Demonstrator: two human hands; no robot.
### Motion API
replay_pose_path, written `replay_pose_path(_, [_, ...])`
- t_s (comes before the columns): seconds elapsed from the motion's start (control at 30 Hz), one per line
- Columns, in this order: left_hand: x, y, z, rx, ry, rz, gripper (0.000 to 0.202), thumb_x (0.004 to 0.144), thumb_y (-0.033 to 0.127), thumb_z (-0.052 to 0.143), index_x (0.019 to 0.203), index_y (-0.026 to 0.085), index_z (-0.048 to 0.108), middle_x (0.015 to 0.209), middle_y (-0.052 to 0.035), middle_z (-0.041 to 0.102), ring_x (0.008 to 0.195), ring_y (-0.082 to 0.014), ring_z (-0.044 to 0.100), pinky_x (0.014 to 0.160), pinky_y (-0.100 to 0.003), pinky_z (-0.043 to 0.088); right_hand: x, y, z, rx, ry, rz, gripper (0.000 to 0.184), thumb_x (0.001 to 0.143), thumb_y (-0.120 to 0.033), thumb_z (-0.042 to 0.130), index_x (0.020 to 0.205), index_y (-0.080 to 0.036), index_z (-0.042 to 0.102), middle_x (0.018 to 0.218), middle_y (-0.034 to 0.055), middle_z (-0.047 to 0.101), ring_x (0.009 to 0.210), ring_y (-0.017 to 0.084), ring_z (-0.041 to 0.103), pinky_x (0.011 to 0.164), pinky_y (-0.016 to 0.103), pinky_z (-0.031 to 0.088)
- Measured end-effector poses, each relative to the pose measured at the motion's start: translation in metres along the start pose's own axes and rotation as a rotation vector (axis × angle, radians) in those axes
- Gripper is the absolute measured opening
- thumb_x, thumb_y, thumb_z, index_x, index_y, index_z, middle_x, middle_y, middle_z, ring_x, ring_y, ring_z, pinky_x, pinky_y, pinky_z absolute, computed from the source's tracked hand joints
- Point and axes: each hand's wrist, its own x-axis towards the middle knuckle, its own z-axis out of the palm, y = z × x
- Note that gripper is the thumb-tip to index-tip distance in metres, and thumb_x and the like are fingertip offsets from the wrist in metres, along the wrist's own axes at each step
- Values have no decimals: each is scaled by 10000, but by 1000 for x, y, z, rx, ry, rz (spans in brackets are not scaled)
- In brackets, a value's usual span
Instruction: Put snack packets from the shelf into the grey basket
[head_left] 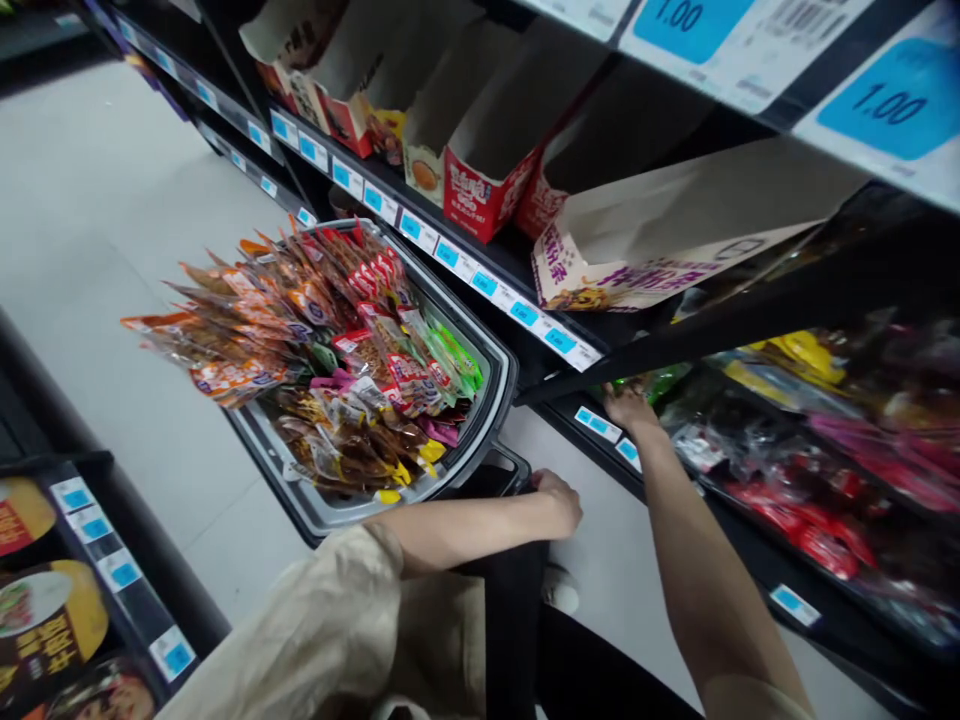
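Note:
A grey shopping basket (pixel 495 400) heaped with snack packets (pixel 330 340) stands on the shop floor by the shelves. My left hand (pixel 559 500) rests closed on the basket's black handle (pixel 510 465) at its near end. My right hand (pixel 628 408) reaches into the lower shelf (pixel 600 425), beside green packets (pixel 660 380); its fingers are hidden among the goods, so what they hold does not show.
Open cardboard display boxes (pixel 480 190) line the shelf above, with blue price tags (pixel 525 313) along the edges. Red and yellow packets (pixel 810 450) fill the lower shelf at right. Another shelf with food packs (pixel 52 620) stands at lower left. Pale floor (pixel 97 220) stretches away.

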Motion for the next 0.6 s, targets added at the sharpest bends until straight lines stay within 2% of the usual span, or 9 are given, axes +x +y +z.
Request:
replay_pose_path(0.1, [6, -1, 3, -31, 17, -3, 399, 741, 52, 697, 1116, 166, 771, 1311, -178, 678, 1224, -412, 607, 958, -610, 485, -8, -1, -7, -5, -33, 45, 609, 1030, -455, 335, 1468, -84, 537, 1427, 256, 557, 1314, 353, 556, 1090, 457, 426])
replay_pose_path(0.2, [9, -1, 4, -67, 20, -6, 375, 722, 42, 701, 1062, 177, 782, 1284, -158, 696, 1187, -393, 631, 941, -589, 499, -34, -6, -21, -64, -18, 56, 635, 1006, -493, 415, 1356, -5, 623, 1309, 303, 624, 1223, 372, 622, 1014, 415, 476])
replay_pose_path(0.23, [9, 0, 4, -79, 22, -6, 373, 704, 33, 709, 1039, 177, 788, 1259, -161, 706, 1174, -395, 637, 934, -588, 502, -48, -10, -28, -86, -12, 27, 636, 1002, -505, 427, 1305, 6, 655, 1238, 305, 660, 1181, 378, 646, 981, 412, 490])
replay_pose_path(0.3, [10, 1, 4, -105, 34, -10, 376, 671, 13, 718, 998, 179, 797, 1201, -167, 726, 1154, -401, 645, 928, -599, 501, -81, -24, -45, -91, -12, -118, 589, 1002, -513, 434, 1183, -36, 726, 1057, 253, 731, 1073, 368, 695, 904, 394, 508])
replay_pose_path(0.37, [11, 2, 5, -137, 56, -22, 375, 656, 0, 715, 967, 191, 801, 1164, -162, 738, 1145, -407, 647, 922, -610, 497, -118, -45, -65, -5, -6, -347, 504, 1004, -505, 439, 1039, -132, 775, 886, 155, 759, 942, 322, 729, 815, 349, 508])
replay_pose_path(0.47, [14, 4, 5, -192, 88, -44, 344, 618, -13, 732, 898, 175, 797, 1090, -168, 750, 1113, -426, 654, 903, -608, 500, -167, -89, -90, 207, 79, -594, 415, 987, -494, 494, 892, -190, 761, 801, 71, 762, 778, 243, 729, 720, 297, 497])
replay_pose_path(0.53, [14, 4, 7, -240, 127, -45, 328, 594, -17, 751, 856, 176, 792, 1037, -166, 752, 1098, -434, 656, 895, -601, 506, -185, -122, -97, 332, 176, -690, 331, 974, -448, 537, 953, -199, 754, 839, 48, 771, 739, 209, 720, 719, 280, 506])
replay_pose_path(0.6, [11, 1, 9, -310, 206, -29, 318, 613, 1, 765, 862, 198, 787, 1026, -150, 748, 1114, -423, 650, 909, -589, 511, -189, -152, -93, 359, 307, -731, 276, 958, -409, 571, 1035, -211, 749, 909, 45, 778, 741, 207, 712, 748, 295, 518])
